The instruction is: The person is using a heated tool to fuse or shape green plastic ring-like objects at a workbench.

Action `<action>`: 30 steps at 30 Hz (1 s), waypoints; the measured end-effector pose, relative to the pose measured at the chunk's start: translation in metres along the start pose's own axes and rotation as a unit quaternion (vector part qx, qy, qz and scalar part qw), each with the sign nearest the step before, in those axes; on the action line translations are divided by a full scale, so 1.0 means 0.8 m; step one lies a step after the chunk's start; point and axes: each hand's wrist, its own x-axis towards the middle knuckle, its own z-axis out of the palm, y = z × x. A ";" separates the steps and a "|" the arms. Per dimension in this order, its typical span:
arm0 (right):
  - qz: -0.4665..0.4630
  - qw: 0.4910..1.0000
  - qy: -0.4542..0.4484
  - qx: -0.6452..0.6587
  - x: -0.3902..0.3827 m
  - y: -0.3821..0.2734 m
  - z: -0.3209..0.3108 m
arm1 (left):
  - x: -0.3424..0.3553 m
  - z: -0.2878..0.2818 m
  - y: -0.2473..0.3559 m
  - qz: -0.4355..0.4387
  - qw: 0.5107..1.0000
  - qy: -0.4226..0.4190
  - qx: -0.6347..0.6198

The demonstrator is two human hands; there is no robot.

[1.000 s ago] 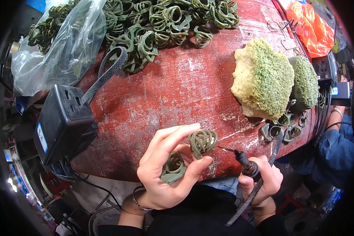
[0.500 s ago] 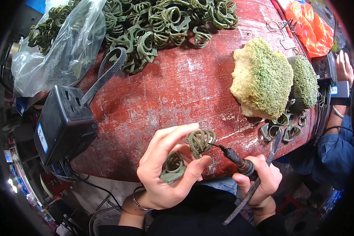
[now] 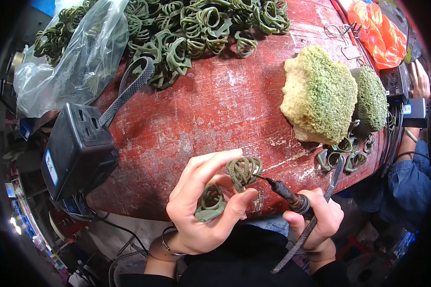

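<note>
My left hand (image 3: 203,210) pinches a green openwork wax ring (image 3: 244,173) between thumb and fingertips. A second green wax ring (image 3: 210,204), with a wider, flatter part, rests in the same palm. In my right hand (image 3: 323,219) is a dark, soldering-iron-like wax pen (image 3: 288,193), its thin tip at the right side of the openwork ring; whether it touches is too fine to tell. Also held in that hand, a long slim file (image 3: 292,251) slants past the fingers.
On the red table (image 3: 196,110) lie a large pile of green rings (image 3: 201,28), a plastic bag (image 3: 72,71), a black power unit (image 3: 81,148) with a strap, a crumbly yellow-green block (image 3: 321,93), a darker block (image 3: 371,98) and several loose rings (image 3: 352,160). At right is another person's arm (image 3: 407,167).
</note>
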 end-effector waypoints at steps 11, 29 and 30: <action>0.026 0.996 0.012 0.079 -0.001 0.001 -0.001 | 0.000 -0.002 -0.002 0.004 1.000 0.002 0.002; 0.072 0.991 0.034 0.111 -0.011 0.006 0.008 | 0.001 -0.003 -0.003 0.006 1.000 -0.018 -0.010; 0.070 0.991 0.034 0.112 -0.012 0.006 0.009 | 0.002 -0.003 -0.004 0.027 0.999 -0.032 0.005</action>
